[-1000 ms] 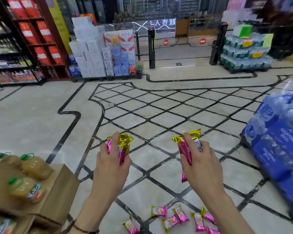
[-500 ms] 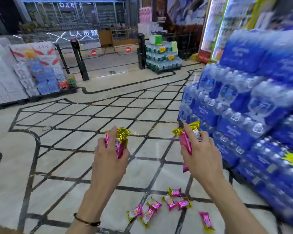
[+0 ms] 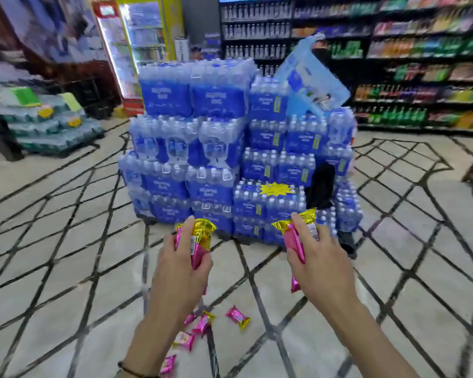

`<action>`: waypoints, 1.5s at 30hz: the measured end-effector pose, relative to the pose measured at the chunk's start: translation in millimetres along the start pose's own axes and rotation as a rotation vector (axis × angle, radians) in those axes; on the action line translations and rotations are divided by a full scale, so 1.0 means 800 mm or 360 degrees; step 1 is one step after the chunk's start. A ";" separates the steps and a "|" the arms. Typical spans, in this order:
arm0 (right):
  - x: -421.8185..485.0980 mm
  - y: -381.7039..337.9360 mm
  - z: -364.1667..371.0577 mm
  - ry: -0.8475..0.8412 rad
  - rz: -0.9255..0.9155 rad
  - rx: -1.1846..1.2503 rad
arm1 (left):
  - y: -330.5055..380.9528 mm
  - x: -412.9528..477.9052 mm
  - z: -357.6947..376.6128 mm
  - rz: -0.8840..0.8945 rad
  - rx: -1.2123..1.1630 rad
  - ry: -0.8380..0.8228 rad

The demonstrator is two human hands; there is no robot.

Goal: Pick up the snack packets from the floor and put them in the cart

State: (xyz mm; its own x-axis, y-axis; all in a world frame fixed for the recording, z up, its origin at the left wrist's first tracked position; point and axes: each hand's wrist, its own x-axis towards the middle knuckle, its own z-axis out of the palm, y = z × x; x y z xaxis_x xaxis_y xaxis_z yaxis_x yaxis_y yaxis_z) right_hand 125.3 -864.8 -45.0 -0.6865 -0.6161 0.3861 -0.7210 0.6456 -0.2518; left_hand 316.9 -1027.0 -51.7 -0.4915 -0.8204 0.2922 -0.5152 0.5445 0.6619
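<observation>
Two grips, both full. The left hand [image 3: 180, 268] is curled round a pink-and-gold snack packet [image 3: 200, 236], held upright with the gold crimped end above the fingers and the barcode strip facing the camera; its lower end is hidden in the palm. The right hand [image 3: 320, 263] grips a second packet [image 3: 294, 238] the same way, gold end up, with a pink tail poking out below the hand. A white patch by its fingers is too small to read. The hands are raised and apart, backs toward the camera. A dark bracelet [image 3: 131, 371] on the left wrist is partly cut off by the bottom edge. Below, between the forearms, loose packets [image 3: 237, 317] lie on the floor [image 3: 66, 268]: one sits clear to the right of the group, a few are bunched beside the left forearm and partly hidden by it, and one is near the bottom edge. Exact count uncertain. Beyond the hands stands a stack of shrink-wrapped water bottles [image 3: 216, 148] with blue labels. It has a yellow star tag [image 3: 276, 189] on a low pack and something black [image 3: 321, 186] against its right side, not identifiable. A pale blue card [image 3: 311, 77] sits tilted on top. Behind are a lit fridge [image 3: 139, 50] and drink shelves [image 3: 421, 64], both smeared by blur, labels unreadable.
</observation>
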 end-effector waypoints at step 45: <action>-0.244 1.064 -0.305 0.0249 0.1994 -0.0414 | 0.968 -0.324 0.891 0.1319 -0.0566 -0.1836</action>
State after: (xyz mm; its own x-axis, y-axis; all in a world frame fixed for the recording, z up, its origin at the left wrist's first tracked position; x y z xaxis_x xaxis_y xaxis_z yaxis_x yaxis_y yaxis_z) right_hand -331.4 -84.8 -117.8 -0.8470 0.5186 0.1172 0.4554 0.8214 -0.3435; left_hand -455.4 -268.4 -106.8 -0.9200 0.3844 0.0762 0.3012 0.5694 0.7649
